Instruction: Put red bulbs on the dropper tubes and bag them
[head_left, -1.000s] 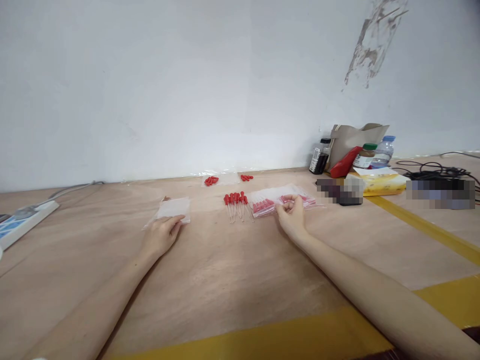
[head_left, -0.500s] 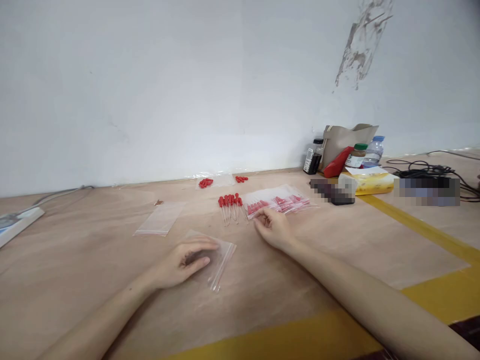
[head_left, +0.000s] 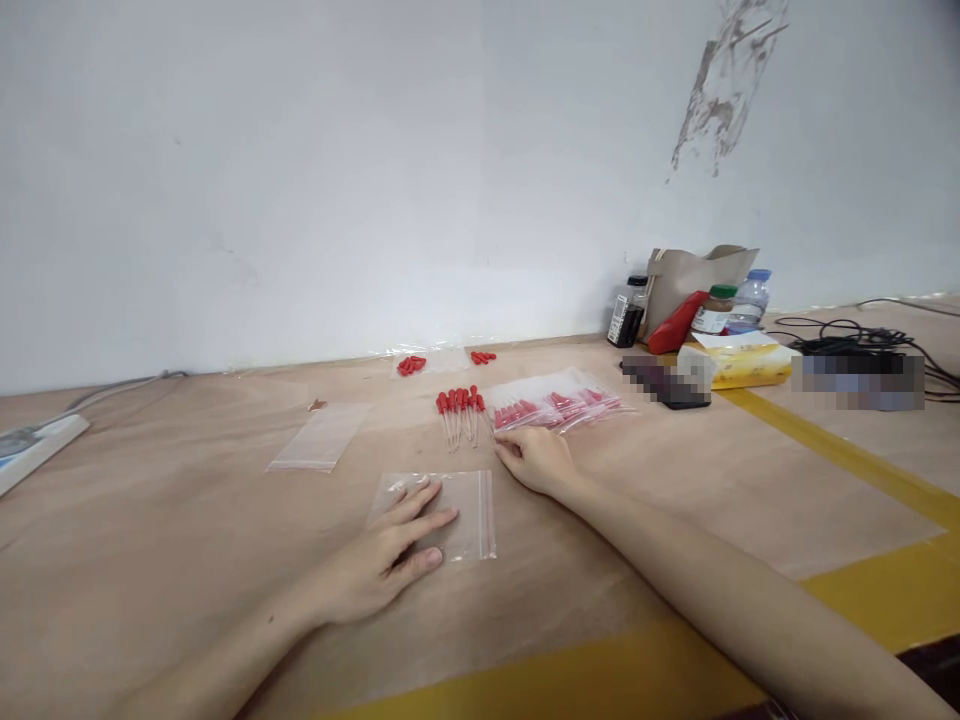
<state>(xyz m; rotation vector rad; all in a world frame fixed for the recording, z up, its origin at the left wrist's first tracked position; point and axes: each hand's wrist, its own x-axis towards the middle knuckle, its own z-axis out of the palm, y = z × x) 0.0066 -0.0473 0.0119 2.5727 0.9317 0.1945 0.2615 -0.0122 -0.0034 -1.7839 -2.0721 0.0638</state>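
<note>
My left hand [head_left: 375, 560] lies with fingers spread on a flat, clear zip bag [head_left: 469, 515], its zip strip to the right. Beyond the bag is a row of several droppers [head_left: 459, 402] with red bulbs and thin clear tubes. At the row's right end, the curled fingertips of my right hand [head_left: 534, 458] meet the lower end of a dropper [head_left: 486, 416]; they look pinched on it. Just behind that hand, filled zip bags [head_left: 559, 400] with red-bulbed pieces inside overlap one another.
Another clear zip bag [head_left: 319, 437] lies to the left. Loose red bulbs [head_left: 484, 357] and a bag of red bulbs [head_left: 411, 366] sit by the wall. At right are bottles, a grey bag [head_left: 697, 270], a tissue pack [head_left: 750, 362] and black cables [head_left: 847, 340]. A power strip [head_left: 45, 450] is far left.
The zip bag under my left hand has turned and now lies flat, and the hand's fingers have spread over it. My right hand has shifted slightly left to the end dropper's tip.
</note>
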